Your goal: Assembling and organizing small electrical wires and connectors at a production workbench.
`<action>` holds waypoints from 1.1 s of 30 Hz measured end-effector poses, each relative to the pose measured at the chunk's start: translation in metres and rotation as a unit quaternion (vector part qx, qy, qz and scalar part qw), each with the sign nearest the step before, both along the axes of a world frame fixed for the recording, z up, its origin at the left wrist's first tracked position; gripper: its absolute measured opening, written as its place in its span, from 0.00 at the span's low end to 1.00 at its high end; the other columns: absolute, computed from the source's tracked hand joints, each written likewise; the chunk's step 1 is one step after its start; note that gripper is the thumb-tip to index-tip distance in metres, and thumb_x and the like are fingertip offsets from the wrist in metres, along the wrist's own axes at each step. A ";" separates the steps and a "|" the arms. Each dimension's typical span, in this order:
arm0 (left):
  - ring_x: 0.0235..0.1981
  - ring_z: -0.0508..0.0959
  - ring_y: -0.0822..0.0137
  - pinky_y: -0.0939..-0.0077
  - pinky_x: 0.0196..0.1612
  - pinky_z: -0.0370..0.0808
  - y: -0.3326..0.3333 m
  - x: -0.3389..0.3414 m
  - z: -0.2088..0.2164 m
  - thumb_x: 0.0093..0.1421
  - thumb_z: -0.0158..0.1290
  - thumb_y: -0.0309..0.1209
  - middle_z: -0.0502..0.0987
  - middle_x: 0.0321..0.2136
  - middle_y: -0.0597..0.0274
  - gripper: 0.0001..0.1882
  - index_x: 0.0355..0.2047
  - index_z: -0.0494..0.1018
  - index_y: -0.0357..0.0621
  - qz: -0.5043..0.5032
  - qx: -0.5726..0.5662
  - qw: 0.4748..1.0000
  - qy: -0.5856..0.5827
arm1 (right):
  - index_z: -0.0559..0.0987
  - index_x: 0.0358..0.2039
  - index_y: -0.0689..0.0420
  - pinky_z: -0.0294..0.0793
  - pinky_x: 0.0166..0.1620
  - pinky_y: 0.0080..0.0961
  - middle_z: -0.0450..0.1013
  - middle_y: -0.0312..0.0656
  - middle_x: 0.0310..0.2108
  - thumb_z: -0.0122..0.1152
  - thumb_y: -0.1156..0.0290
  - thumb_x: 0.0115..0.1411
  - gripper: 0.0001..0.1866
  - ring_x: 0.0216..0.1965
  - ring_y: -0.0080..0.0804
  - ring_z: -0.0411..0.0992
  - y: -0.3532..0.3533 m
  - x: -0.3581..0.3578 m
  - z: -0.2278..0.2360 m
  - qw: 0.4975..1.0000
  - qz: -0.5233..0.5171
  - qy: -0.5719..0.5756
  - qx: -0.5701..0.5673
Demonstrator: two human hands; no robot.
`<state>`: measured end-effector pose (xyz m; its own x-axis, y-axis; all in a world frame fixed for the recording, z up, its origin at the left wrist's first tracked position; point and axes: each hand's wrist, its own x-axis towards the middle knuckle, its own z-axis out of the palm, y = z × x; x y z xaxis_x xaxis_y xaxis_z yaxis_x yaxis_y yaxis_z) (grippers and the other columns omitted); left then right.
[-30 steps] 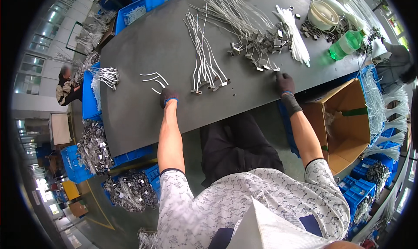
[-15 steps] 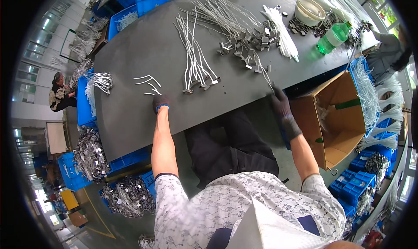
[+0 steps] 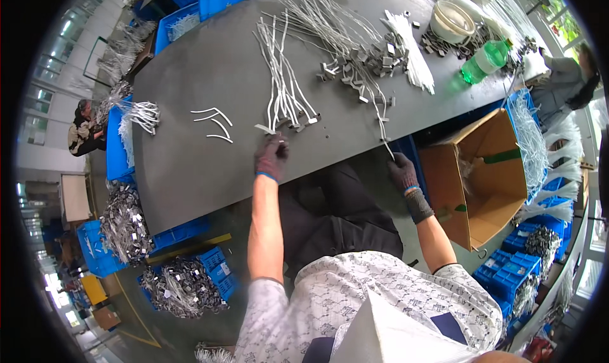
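My right hand point(image 3: 403, 171), in a dark glove, grips the near end of a thin white wire point(image 3: 383, 123) just off the table's front edge. That wire stretches up toward a heap of wires with grey metal clips point(image 3: 371, 62). My left hand point(image 3: 273, 156), gloved too, is at the near ends of a spread bundle of white wires point(image 3: 279, 77). Its fingers are curled together beside a clip end; what lies between them is hidden. Left of it, several short white wire pieces point(image 3: 219, 117) lie apart on the dark table point(image 3: 184, 173).
Beyond the heap are a bundle of white strips point(image 3: 411, 55), a white tub point(image 3: 451, 22) and a green bottle point(image 3: 486, 61). An open cardboard box point(image 3: 444, 195) stands beside my right arm. Blue crates point(image 3: 219, 271) of wires flank the table. Other people sit at far left and right.
My left hand has moved right, from the short wire pieces to the wire bundle. My right hand has come slightly nearer to me, pulling the wire straighter over the table edge.
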<state>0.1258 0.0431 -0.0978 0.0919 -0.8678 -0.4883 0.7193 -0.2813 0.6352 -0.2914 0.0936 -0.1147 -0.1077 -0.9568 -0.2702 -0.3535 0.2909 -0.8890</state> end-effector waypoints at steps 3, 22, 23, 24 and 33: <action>0.35 0.79 0.69 0.70 0.41 0.79 0.011 -0.111 -0.007 0.66 0.54 0.32 0.78 0.34 0.63 0.06 0.40 0.76 0.44 -0.135 -0.042 0.989 -0.038 | 0.78 0.50 0.63 0.75 0.44 0.25 0.80 0.43 0.38 0.61 0.69 0.63 0.17 0.40 0.27 0.77 0.000 0.010 0.027 0.994 0.031 -0.082 -0.061; 0.21 0.79 0.69 0.73 0.24 0.78 -0.079 -0.255 -0.016 0.63 0.59 0.31 0.80 0.27 0.58 0.09 0.35 0.75 0.37 -0.059 0.068 0.979 -0.181 | 0.78 0.47 0.54 0.74 0.38 0.47 0.76 0.53 0.36 0.49 0.76 0.62 0.15 0.37 0.59 0.75 0.260 -0.139 0.007 0.916 0.160 0.354 0.096; 0.21 0.79 0.69 0.73 0.24 0.78 -0.064 -0.253 -0.014 0.63 0.59 0.31 0.80 0.27 0.58 0.09 0.35 0.75 0.37 -0.066 0.079 0.979 -0.178 | 0.78 0.47 0.54 0.74 0.38 0.47 0.76 0.53 0.36 0.49 0.76 0.62 0.15 0.37 0.59 0.75 0.267 -0.140 0.009 0.922 0.146 0.343 0.100; 0.22 0.79 0.69 0.73 0.25 0.79 -0.054 -0.252 -0.012 0.64 0.58 0.31 0.80 0.27 0.59 0.08 0.35 0.75 0.38 -0.057 0.060 0.983 -0.166 | 0.78 0.46 0.54 0.74 0.38 0.47 0.75 0.52 0.36 0.50 0.77 0.61 0.15 0.37 0.58 0.75 0.268 -0.136 0.012 0.929 0.132 0.331 0.102; 0.24 0.82 0.63 0.67 0.28 0.83 -0.045 -0.190 0.056 0.68 0.55 0.35 0.80 0.29 0.57 0.11 0.36 0.71 0.39 0.115 -0.031 0.991 -0.062 | 0.76 0.42 0.56 0.75 0.39 0.47 0.75 0.54 0.38 0.53 0.75 0.60 0.10 0.40 0.58 0.75 0.138 -0.072 0.008 0.868 0.308 0.388 -0.028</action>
